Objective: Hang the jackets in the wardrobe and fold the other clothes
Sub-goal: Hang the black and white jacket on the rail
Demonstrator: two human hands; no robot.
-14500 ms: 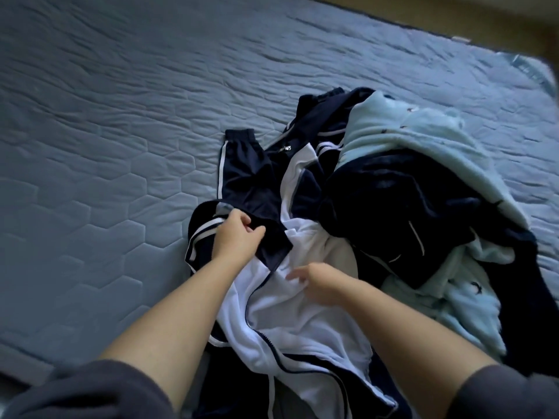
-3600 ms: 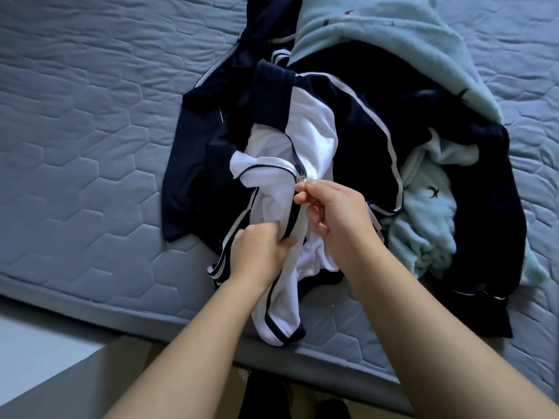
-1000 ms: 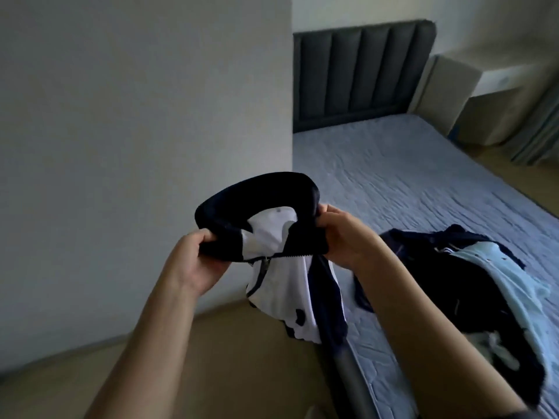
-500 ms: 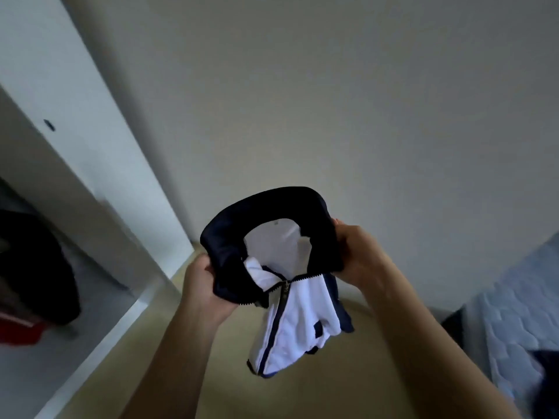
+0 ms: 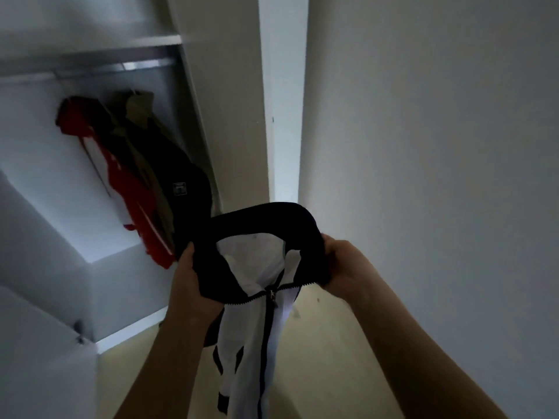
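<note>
Aloft, jacket collar (image 5: 262, 215) between left hand (image 5: 193, 285) and right hand (image 5: 343, 266)

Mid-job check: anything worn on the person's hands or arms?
No. The left hand and right hand are ungloved, no rings visible. The left forearm and right forearm are uncovered to the frame edge: no sleeve, watch or band in view.

Setting: domestic interior, a room in a home. Evidence: an open white wardrobe (image 5: 217, 122) with a metal hanging rail (image 5: 145, 65) under a shelf; a red garment (image 5: 127, 182), a tan one (image 5: 139, 107) and a dark one (image 5: 184, 173) hung side by side from it. Plain pale wall (image 5: 423, 146) stood to the right, with a light yellowish floor (image 5: 332, 343) below.
</note>
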